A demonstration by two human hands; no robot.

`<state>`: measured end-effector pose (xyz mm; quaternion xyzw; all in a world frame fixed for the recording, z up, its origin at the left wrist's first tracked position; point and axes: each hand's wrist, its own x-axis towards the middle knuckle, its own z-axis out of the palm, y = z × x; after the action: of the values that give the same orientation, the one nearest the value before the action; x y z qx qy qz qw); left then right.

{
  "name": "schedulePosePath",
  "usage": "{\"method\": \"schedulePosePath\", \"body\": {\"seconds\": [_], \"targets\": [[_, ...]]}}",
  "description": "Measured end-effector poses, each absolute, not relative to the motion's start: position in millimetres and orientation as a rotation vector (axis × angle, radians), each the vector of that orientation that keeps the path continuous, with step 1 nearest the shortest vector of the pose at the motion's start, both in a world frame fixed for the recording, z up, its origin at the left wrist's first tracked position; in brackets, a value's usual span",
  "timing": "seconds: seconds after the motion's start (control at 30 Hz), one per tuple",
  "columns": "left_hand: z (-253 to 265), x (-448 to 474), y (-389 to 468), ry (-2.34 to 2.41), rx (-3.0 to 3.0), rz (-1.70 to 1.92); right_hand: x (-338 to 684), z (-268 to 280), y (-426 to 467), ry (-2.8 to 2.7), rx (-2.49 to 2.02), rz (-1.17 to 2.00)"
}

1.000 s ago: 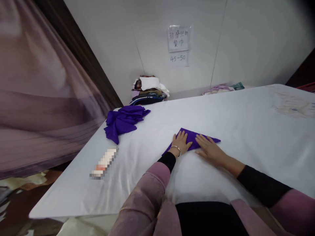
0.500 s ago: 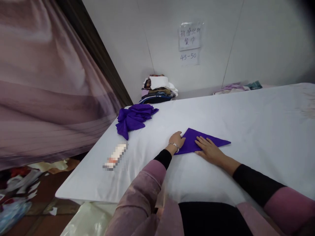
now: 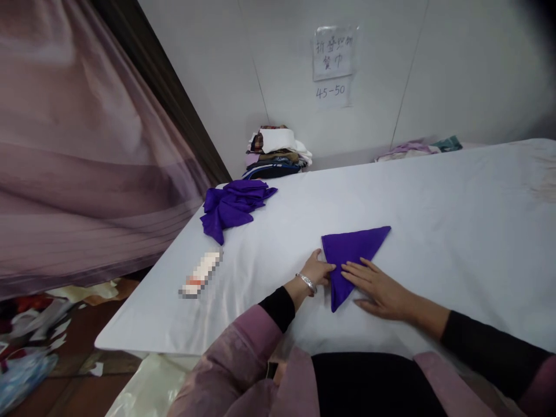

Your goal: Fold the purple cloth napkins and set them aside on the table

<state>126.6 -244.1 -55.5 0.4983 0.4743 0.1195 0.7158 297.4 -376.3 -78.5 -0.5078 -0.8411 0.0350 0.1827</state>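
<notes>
A purple napkin point(image 3: 354, 246), folded into a triangle, lies flat on the white-covered table. One point faces toward me and another reaches up to the right. My left hand point(image 3: 315, 270), with a silver bracelet at the wrist, rests at the napkin's left edge. Its thumb touches the cloth, and the forefinger is spread apart from it along the edge. Flat on the lower right part of the napkin, my right hand point(image 3: 377, 291) has its fingers stretched out.
Crumpled purple cloth point(image 3: 234, 205) lies at the table's far left corner, with a blurred-out flat object point(image 3: 202, 274) nearer me. Behind stand a pile of folded clothes point(image 3: 275, 153) and more cloth point(image 3: 412, 149) against the wall. A curtain point(image 3: 87, 145) hangs at left.
The triangular napkin has turned on the table, so a point that faced right is now up and right and another faces me. Both hands have shifted slightly toward me along with it.
</notes>
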Motion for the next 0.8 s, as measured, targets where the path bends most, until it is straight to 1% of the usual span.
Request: {"method": "schedulePosePath", "body": {"seconds": [0.17, 0.27, 0.37, 0.43, 0.5, 0.6, 0.7, 0.8], "targets": [[-47.2, 128.8, -260.9, 0.954, 0.951, 0.32, 268.0, -85.5, -387.6, -2.098, -1.525, -0.027], [-45.7, 127.3, -268.4, 0.886, 0.941, 0.312, 267.5, -88.0, -388.0, -1.975, -1.505, 0.005], [-47.3, 117.6, -266.8, 0.924, 1.111, 0.194, 270.9, -86.3, -392.5, -1.823, -1.523, 0.221], [-47.9, 108.6, -259.8, 1.01, 1.424, 0.18, 272.5, -82.2, -396.4, -1.674, -1.541, 0.423], [-46.7, 101.8, -250.3, 1.048, 1.835, 0.327, 273.7, -75.9, -398.3, -1.495, -1.533, 0.645], [-41.2, 102.1, -238.1, 0.822, 2.25, 0.558, 278.4, -64.6, -394.3, -1.173, -1.459, 0.973], [-35.3, 113.5, -232.7, 0.568, 2.332, 0.476, 291.7, -54.1, -383.9, -0.873, -1.384, 1.214], [-34.5, 126.2, -230.6, 0.573, 2.27, 0.316, 311.6, -47.6, -372.1, -0.693, -1.351, 1.314]]}}
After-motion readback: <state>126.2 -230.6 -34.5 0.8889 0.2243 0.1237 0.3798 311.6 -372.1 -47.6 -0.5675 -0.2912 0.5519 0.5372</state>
